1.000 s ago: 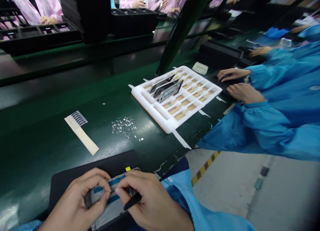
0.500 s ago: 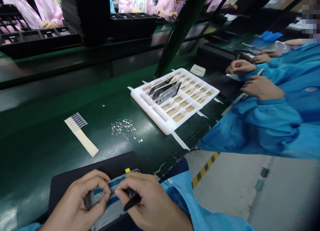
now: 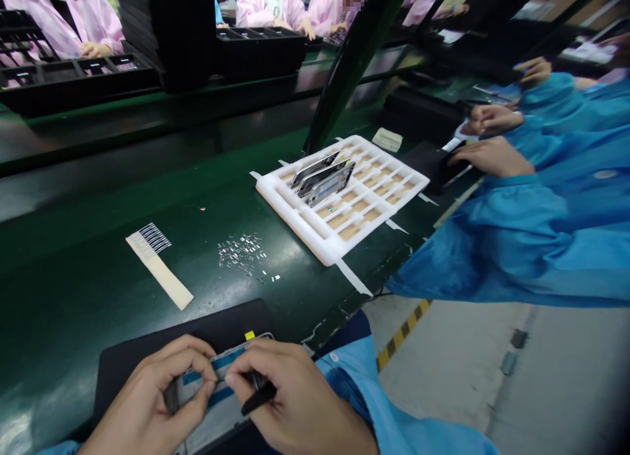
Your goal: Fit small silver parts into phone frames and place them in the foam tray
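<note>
At the bottom of the frame, the left hand (image 3: 145, 396) grips a phone frame (image 3: 221, 402) while the right hand (image 3: 295, 396) clenches a black hand tool (image 3: 258, 398); one slip could scratch the frame.

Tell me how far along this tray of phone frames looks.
Done: three phone frames stand in the white foam tray. In hand: the left hand and right hand work on another frame, the right holding a black tool. Remaining: most tray slots look unfilled, and small metal pieces lie on the green belt.
</note>
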`<state>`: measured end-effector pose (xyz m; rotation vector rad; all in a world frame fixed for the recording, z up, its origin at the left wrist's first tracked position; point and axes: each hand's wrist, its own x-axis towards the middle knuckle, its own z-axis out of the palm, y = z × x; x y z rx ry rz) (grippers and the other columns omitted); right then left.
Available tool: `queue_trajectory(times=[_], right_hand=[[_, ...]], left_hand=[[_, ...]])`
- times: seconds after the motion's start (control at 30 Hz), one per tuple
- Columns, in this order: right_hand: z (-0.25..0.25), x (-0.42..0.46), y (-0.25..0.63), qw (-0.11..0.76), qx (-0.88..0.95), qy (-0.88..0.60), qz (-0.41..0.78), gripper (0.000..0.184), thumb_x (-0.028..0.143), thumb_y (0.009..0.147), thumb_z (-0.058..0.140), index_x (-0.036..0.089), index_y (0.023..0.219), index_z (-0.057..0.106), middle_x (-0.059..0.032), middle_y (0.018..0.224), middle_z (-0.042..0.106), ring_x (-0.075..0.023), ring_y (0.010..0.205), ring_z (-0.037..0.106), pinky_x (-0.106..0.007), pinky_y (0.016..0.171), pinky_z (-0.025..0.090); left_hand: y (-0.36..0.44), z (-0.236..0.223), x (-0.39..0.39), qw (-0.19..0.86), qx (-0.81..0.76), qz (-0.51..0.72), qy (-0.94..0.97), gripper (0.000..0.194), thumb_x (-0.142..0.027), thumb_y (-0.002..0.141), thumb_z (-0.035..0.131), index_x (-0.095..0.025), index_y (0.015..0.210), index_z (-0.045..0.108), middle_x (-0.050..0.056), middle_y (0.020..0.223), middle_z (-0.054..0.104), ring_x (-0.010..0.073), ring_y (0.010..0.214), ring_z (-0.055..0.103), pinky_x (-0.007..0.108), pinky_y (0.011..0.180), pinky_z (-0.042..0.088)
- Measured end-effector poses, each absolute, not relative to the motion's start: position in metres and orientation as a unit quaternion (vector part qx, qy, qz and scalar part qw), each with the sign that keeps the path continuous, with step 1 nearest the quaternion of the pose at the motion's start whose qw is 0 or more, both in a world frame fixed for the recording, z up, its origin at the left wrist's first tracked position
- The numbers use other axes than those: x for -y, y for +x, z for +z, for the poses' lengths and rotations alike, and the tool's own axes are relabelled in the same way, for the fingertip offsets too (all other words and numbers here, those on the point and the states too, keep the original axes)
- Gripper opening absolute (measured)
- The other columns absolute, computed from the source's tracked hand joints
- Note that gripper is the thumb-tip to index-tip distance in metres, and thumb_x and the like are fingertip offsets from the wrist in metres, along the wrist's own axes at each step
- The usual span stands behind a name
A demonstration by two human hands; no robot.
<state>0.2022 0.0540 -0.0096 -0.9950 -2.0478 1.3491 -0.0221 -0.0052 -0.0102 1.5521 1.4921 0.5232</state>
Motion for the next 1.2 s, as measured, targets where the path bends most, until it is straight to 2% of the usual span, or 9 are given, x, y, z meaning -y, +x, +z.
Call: queue_trajectory(times=[0.23, 0.47, 0.8, 1.03, 1.2], right_hand=[[-0.012, -0.052, 0.204, 0.233, 0.746, -0.369, 0.503, 0.013, 0.017, 0.096, 0.066, 0.021, 0.089, 0.076, 0.0001, 0.085, 0.080, -0.0154, 0.077, 0.074, -0.024, 0.071, 0.051], [-0.010, -0.052, 0.205, 0.235, 0.742, -0.372, 0.505, 0.013, 0.018, 0.096, 0.066, 0.022, 0.089, 0.076, -0.0001, 0.086, 0.080, -0.0154, 0.077, 0.075, -0.024, 0.071, 0.052], [-0.012, -0.054, 0.203, 0.230, 0.743, -0.373, 0.506, 0.013, 0.019, 0.096, 0.066, 0.022, 0.089, 0.077, 0.0000, 0.085, 0.079, -0.0153, 0.076, 0.074, -0.024, 0.070, 0.050], [-0.005, -0.061, 0.207, 0.202, 0.705, -0.354, 0.580, 0.016, 0.007, 0.082, 0.064, 0.020, 0.074, 0.069, 0.0034, 0.072, 0.071, -0.0122, 0.067, 0.065, -0.022, 0.064, 0.044], [-0.006, -0.065, 0.208, 0.174, 0.671, -0.377, 0.614, 0.015, 0.012, 0.082, 0.067, 0.020, 0.083, 0.080, 0.0014, 0.074, 0.076, -0.0126, 0.063, 0.063, -0.021, 0.058, 0.044]], left_hand=[[-0.018, -0.004, 0.005, 0.450, -0.621, 0.210, 0.607, 0.023, -0.037, 0.101, 0.058, -0.029, 0.084, 0.071, 0.001, 0.113, 0.072, 0.0158, 0.102, 0.074, 0.019, 0.081, 0.051], [-0.025, -0.007, 0.002, 0.444, -0.592, 0.203, 0.641, 0.026, -0.040, 0.105, 0.057, -0.029, 0.089, 0.074, 0.003, 0.112, 0.074, 0.0173, 0.104, 0.076, 0.019, 0.083, 0.055], [-0.025, -0.013, 0.006, 0.449, -0.602, 0.205, 0.627, 0.028, -0.041, 0.106, 0.055, -0.028, 0.089, 0.072, 0.005, 0.121, 0.072, 0.0168, 0.102, 0.075, 0.019, 0.081, 0.054], [-0.027, -0.009, 0.006, 0.493, -0.603, 0.178, 0.601, 0.029, -0.048, 0.107, 0.055, -0.029, 0.092, 0.072, 0.001, 0.120, 0.071, 0.0168, 0.112, 0.071, 0.022, 0.094, 0.050], [-0.028, -0.008, 0.005, 0.494, -0.611, 0.160, 0.597, 0.031, -0.052, 0.106, 0.055, -0.030, 0.094, 0.072, 0.002, 0.130, 0.069, 0.0176, 0.117, 0.070, 0.022, 0.096, 0.050]])
